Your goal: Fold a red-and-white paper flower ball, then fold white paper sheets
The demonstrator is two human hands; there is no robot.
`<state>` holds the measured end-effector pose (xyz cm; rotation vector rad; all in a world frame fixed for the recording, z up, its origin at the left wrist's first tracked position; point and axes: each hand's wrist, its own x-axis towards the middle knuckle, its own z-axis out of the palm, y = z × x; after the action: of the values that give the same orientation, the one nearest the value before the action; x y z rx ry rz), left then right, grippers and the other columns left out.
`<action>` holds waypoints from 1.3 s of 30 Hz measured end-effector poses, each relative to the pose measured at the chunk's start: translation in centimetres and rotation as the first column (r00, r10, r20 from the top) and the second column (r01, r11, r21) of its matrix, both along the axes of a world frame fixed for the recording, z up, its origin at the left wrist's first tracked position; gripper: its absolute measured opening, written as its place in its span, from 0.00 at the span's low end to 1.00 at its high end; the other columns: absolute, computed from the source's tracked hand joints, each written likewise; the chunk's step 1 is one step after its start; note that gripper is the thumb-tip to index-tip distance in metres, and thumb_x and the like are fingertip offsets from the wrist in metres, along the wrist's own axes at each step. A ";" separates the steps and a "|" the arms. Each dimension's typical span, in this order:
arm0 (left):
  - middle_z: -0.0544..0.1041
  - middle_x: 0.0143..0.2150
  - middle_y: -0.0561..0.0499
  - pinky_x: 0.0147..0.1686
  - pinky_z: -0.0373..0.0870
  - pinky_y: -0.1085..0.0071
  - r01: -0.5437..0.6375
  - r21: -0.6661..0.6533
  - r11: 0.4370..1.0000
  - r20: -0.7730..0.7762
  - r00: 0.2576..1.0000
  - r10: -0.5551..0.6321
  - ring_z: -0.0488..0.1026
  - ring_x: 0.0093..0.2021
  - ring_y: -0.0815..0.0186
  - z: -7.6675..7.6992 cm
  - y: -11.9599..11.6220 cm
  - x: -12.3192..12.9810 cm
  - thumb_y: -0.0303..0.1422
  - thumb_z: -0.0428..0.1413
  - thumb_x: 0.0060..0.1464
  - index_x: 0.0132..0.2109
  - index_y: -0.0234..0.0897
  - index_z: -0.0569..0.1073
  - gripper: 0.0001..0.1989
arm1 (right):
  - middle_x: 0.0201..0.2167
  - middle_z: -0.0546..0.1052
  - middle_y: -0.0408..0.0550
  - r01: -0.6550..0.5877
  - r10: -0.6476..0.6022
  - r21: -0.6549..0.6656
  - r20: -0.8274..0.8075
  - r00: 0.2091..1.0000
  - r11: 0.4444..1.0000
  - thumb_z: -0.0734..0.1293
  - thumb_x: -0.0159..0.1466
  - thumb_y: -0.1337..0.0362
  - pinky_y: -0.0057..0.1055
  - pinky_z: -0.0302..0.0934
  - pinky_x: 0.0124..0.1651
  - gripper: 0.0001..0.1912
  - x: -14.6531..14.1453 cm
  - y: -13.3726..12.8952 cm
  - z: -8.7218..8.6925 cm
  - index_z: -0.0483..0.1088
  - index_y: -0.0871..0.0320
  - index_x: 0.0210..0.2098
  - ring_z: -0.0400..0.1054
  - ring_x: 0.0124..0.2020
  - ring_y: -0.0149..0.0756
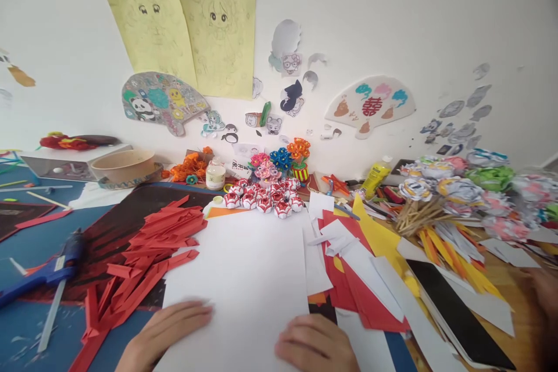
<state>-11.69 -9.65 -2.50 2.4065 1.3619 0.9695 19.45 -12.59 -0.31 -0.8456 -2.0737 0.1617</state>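
Observation:
A large white sheet of paper (244, 261) fills the near middle of the table. Over its left edge my left hand (172, 328) is curved, fingers close together and thumb out of sight, gripping the sheet. At the opposite edge my right hand (316, 346) has its fingers bent onto the paper and holds that side. Folded red paper strips (152, 250) lie in a pile just left of the sheet. Several red-and-white paper flowers (264, 195) stand in a cluster behind its far edge. Red paper sheets (366, 290) and white scraps lie to the right.
A blue glue gun (65, 264) lies at left, near a beige bowl (124, 165). On the right are a black-screened phone (457, 308), a bundle of paper flowers (457, 192) and a yellow bottle (377, 177). Part of a person's arm (547, 296) shows at the right edge.

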 end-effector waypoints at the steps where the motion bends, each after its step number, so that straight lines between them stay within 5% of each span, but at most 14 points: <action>1: 0.79 0.49 0.55 0.49 0.72 0.65 0.006 0.005 1.000 -0.014 1.000 -0.005 0.74 0.51 0.59 0.2 0.5 0.3 0.36 0.47 0.60 0.50 0.56 0.75 0.17 | 0.33 0.81 0.48 0.015 -0.015 -0.004 0.013 1.000 1.000 0.57 0.69 0.57 0.31 0.69 0.40 0.15 0.3 0.3 0.2 0.74 0.52 0.44 0.75 0.36 0.39; 7: 0.76 0.54 0.55 0.51 0.68 0.66 -0.039 -0.039 0.998 -0.073 0.997 0.036 0.72 0.53 0.59 0.9 2.0 -0.2 0.38 0.53 0.57 0.50 0.52 0.75 0.14 | 0.33 0.80 0.50 0.097 -0.095 -0.021 0.076 0.993 0.995 0.58 0.68 0.61 0.32 0.69 0.37 0.15 0.9 1.6 0.9 0.75 0.56 0.43 0.74 0.34 0.38; 13: 0.80 0.46 0.54 0.49 0.66 0.64 -0.031 -0.024 0.999 -0.101 0.995 0.029 0.72 0.49 0.58 1.2 1.9 -0.5 0.44 0.55 0.56 0.43 0.53 0.79 0.10 | 0.35 0.80 0.48 0.122 -0.116 -0.178 0.046 0.992 0.977 0.61 0.67 0.60 0.32 0.69 0.39 0.12 0.5 1.9 0.0 0.76 0.53 0.42 0.74 0.36 0.39; 19: 0.80 0.36 0.52 0.41 0.66 0.68 -0.024 -0.127 0.992 -0.059 0.998 0.017 0.74 0.37 0.62 2.3 2.8 0.4 0.41 0.52 0.59 0.40 0.46 0.78 0.12 | 0.28 0.77 0.48 0.184 -0.241 -0.477 -0.062 0.968 0.859 0.60 0.67 0.58 0.29 0.66 0.32 0.16 0.4 2.0 0.4 0.74 0.57 0.30 0.72 0.30 0.38; 25: 0.76 0.26 0.54 0.34 0.63 0.69 -0.125 -0.142 0.982 -0.082 0.990 0.114 0.70 0.25 0.65 2.5 4.5 2.5 0.43 0.47 0.62 0.41 0.41 0.76 0.16 | 0.28 0.76 0.50 0.312 -0.387 -0.574 -0.010 0.922 0.757 0.62 0.65 0.54 0.31 0.63 0.33 0.17 0.5 2.7 0.0 0.72 0.59 0.28 0.70 0.31 0.40; 28: 0.79 0.35 0.51 0.37 0.63 0.66 -0.235 -0.014 0.972 -0.123 0.965 0.231 0.72 0.31 0.62 2.2 4.3 3.6 0.41 0.47 0.62 0.45 0.41 0.74 0.15 | 0.27 0.75 0.48 0.348 -0.407 -0.616 0.048 0.912 0.707 0.61 0.65 0.53 0.31 0.61 0.31 0.18 0.7 3.3 0.1 0.73 0.60 0.28 0.68 0.29 0.40; 31: 0.77 0.50 0.45 0.46 0.59 0.59 -0.315 0.292 0.903 -0.153 0.917 0.370 0.71 0.47 0.53 2.1 2.6 4.5 0.35 0.48 0.61 0.53 0.40 0.72 0.15 | 0.25 0.74 0.46 0.356 -0.389 -0.617 0.087 0.917 0.702 0.61 0.65 0.53 0.30 0.58 0.30 0.18 1.0 4.0 0.6 0.72 0.59 0.27 0.67 0.28 0.38; 34: 0.76 0.54 0.51 0.56 0.50 0.58 -0.139 0.512 0.848 -0.243 0.923 0.298 0.71 0.49 0.58 2.3 0.7 5.4 0.24 0.45 0.58 0.59 0.45 0.68 0.23 | 0.23 0.71 0.44 0.384 -0.393 -0.596 0.122 0.912 0.706 0.61 0.65 0.54 0.29 0.55 0.28 0.19 1.2 4.7 0.9 0.69 0.59 0.23 0.64 0.26 0.36; 37: 0.73 0.58 0.55 0.63 0.41 0.61 0.095 0.479 0.873 -0.370 0.923 0.103 0.70 0.54 0.63 2.7 0.0 6.9 0.22 0.43 0.58 0.60 0.48 0.66 0.27 | 0.22 0.70 0.44 0.420 -0.404 -0.572 0.164 0.900 0.704 0.62 0.65 0.56 0.29 0.55 0.28 0.19 1.3 5.2 1.0 0.67 0.59 0.22 0.64 0.26 0.35; 39: 0.71 0.59 0.55 0.64 0.40 0.61 0.131 0.446 0.885 -0.395 0.917 0.063 0.69 0.56 0.62 2.8 0.2 7.9 0.24 0.42 0.60 0.61 0.46 0.66 0.24 | 0.23 0.71 0.44 0.452 -0.411 -0.551 0.207 0.888 0.701 0.62 0.65 0.57 0.29 0.56 0.29 0.18 1.2 5.5 0.9 0.67 0.59 0.22 0.65 0.26 0.36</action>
<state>-3.83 -9.46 0.26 3.1264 1.3105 0.9092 20.69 -7.08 0.55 -1.7226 -1.8283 0.5431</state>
